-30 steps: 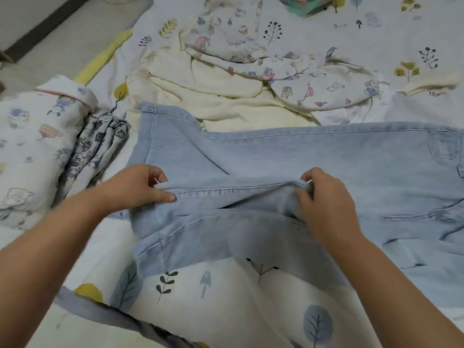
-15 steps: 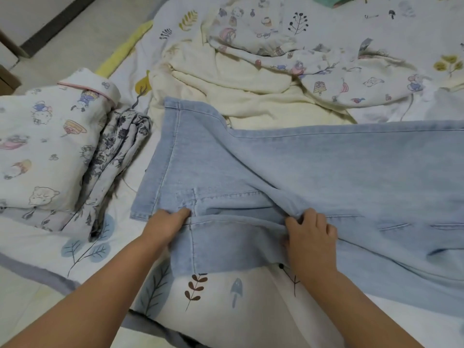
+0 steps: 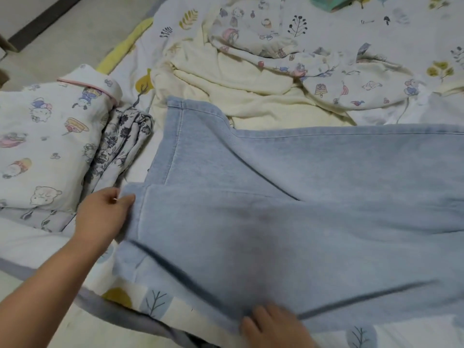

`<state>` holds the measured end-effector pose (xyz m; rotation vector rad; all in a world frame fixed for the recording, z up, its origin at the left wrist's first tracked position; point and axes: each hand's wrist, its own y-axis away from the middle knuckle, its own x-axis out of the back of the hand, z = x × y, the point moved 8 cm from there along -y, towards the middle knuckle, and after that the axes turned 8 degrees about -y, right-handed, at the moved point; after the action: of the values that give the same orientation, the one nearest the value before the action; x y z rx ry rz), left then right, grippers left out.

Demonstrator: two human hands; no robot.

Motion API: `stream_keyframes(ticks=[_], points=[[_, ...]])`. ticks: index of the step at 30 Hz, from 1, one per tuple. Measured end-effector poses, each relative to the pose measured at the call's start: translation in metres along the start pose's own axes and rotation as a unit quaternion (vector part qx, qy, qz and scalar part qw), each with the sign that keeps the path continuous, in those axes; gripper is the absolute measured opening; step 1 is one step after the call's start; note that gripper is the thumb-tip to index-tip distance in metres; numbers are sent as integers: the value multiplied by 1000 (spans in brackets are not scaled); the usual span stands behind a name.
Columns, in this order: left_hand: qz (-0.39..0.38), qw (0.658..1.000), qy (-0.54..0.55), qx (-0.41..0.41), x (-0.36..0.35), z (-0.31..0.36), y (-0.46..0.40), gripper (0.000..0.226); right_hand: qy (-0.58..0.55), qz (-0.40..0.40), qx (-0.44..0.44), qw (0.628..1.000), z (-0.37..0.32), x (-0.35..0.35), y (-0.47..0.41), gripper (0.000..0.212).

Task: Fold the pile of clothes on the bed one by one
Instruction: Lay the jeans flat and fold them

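View: one wide-angle head camera, worn by you | Facing: forward and down across the bed [image 3: 376, 33] | Range: close, your forearms entering from the lower edge | Edges: floor [image 3: 75, 33] at upper left | Overlap: none, single view.
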<state>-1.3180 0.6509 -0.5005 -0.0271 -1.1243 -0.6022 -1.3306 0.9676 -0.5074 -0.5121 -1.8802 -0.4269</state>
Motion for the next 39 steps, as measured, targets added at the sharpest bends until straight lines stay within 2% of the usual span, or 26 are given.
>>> stream_keyframes(ticks=[2, 3, 5, 6, 7, 9, 10, 13, 16, 19, 22, 24, 26, 29, 30, 33, 36, 39], points=[[0, 989, -144, -14, -11, -4, 7, 18, -23, -106, -12, 994, -13, -27, 2, 30], [-3, 984, -177, -16, -19, -5, 14, 19, -38, -157, -40, 986, -10, -37, 1, 29], [25, 975, -211, -68, -30, 6, 27, 36, -89, -206, -93, 970, -5, -46, -9, 28], [42, 967, -224, -117, -36, 16, 35, 44, -109, -189, -99, 971, -1, -38, -15, 27], [53, 954, -240, -169, -44, 27, 44, 51, -126, -138, -107, 977, 6, -23, -20, 28], [48, 920, -281, -269, -66, 49, 66, 61, -146, -23, -147, 978, 31, -1, -22, 44], [28, 900, -304, -310, -79, 58, 75, 63, -138, 8, -177, 975, 47, 3, -20, 52], [-78, 846, -386, -358, -122, 57, 88, 65, -57, -15, -266, 962, 90, 0, -18, 68], [-154, 826, -438, -321, -149, 35, 78, 63, -44, -86, -281, 955, 112, -25, -7, 63], [-150, 826, -442, -316, -149, 50, 81, 67, -52, -104, -286, 951, 112, -28, -2, 61], [-108, 839, -363, -391, -139, 96, 99, 57, -45, -52, -282, 957, 112, -1, 4, 57], [-84, 823, -329, -455, -138, 125, 116, 42, -40, -13, -276, 960, 117, 18, 16, 53], [-87, 803, -318, -496, -140, 152, 134, 40, -26, -4, -281, 959, 131, 35, 29, 55], [-98, 780, -309, -535, -153, 183, 159, 21, -4, 12, -327, 945, 167, 59, 58, 54], [-104, 776, -301, -544, -160, 193, 168, 21, -1, 10, -346, 938, 179, 66, 68, 50], [-136, 767, -274, -564, -185, 220, 200, 41, -23, -20, -405, 914, 221, 75, 97, 30], [-161, 757, -258, -578, -211, 248, 233, 40, -1, -36, -409, 912, 263, 81, 124, 32], [-185, 765, -240, -568, -244, 274, 264, 39, 7, -61, -410, 910, 304, 90, 148, 40]])
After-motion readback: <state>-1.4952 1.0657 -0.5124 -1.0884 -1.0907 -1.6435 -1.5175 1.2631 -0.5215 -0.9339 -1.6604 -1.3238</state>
